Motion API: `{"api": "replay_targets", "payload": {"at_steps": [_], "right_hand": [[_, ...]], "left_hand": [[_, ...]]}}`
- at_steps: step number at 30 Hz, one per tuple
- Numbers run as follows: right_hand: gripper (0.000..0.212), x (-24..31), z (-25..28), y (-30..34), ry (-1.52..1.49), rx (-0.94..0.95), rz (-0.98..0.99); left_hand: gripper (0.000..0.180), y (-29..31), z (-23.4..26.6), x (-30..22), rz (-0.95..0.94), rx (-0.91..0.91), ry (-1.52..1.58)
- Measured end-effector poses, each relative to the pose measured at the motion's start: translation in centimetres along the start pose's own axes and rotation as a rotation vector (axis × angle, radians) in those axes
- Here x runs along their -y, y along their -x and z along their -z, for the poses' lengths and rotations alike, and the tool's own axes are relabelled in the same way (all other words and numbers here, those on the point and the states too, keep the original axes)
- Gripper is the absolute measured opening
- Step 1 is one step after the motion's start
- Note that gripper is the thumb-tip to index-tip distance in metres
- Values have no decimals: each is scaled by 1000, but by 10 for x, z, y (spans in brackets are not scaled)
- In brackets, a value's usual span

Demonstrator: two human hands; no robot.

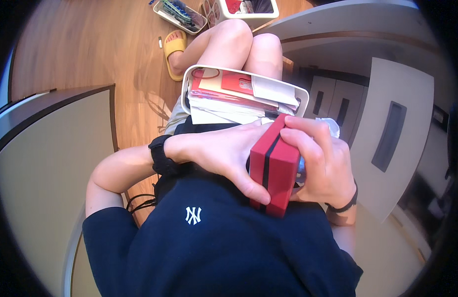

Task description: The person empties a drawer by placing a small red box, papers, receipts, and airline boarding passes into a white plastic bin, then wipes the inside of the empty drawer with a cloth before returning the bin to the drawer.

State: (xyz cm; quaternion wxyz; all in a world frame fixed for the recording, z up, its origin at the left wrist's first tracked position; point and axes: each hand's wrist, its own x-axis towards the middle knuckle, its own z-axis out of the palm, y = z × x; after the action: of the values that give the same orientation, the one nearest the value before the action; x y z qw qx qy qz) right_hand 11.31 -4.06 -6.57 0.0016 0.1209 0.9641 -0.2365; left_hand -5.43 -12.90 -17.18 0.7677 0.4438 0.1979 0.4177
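Just in front of my chest is a red box [283, 166] with a black band around it, tilted on edge. My left hand [229, 151] grips it from the left, thumb along its near side. My right hand [323, 161] holds its right side, with fingertips over the upper edge. Something bluish shows in the gap between the right palm and the box. A piece of clear crinkled plastic [331, 126] sticks out behind the right knuckles. On my lap, beyond the hands, a white bin [186, 81] holds red and cream envelopes, papers and a red loop.
On the wooden floor ahead stand a white tray [199, 30] of bundled items and a white container [274, 10]. A cabinet with an open drawer front [404, 133] is at the right. A pale panel with a dark edge [55, 158] stands at the left.
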Motion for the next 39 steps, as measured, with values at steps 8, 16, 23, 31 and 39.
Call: {"api": "replay_targets", "payload": {"at_steps": [8, 16, 23, 31, 39], "right_hand": [[54, 13, -3, 10, 211, -66, 29], [51, 14, 4, 8, 325, -114, 24], [88, -18, 4, 2, -103, -93, -35], [99, -24, 17, 2, -208, -117, -89], [84, -12, 16, -5, -70, -34, -99]], "left_hand": [[97, 6, -6, 11, -124, -63, -249], [101, 4, 4, 9, -168, -75, -160], [88, 5, 19, 17, -68, 65, 208], [89, 2, 32, 22, -195, 186, -19], [73, -5, 19, -4, -18, 80, 178]]}}
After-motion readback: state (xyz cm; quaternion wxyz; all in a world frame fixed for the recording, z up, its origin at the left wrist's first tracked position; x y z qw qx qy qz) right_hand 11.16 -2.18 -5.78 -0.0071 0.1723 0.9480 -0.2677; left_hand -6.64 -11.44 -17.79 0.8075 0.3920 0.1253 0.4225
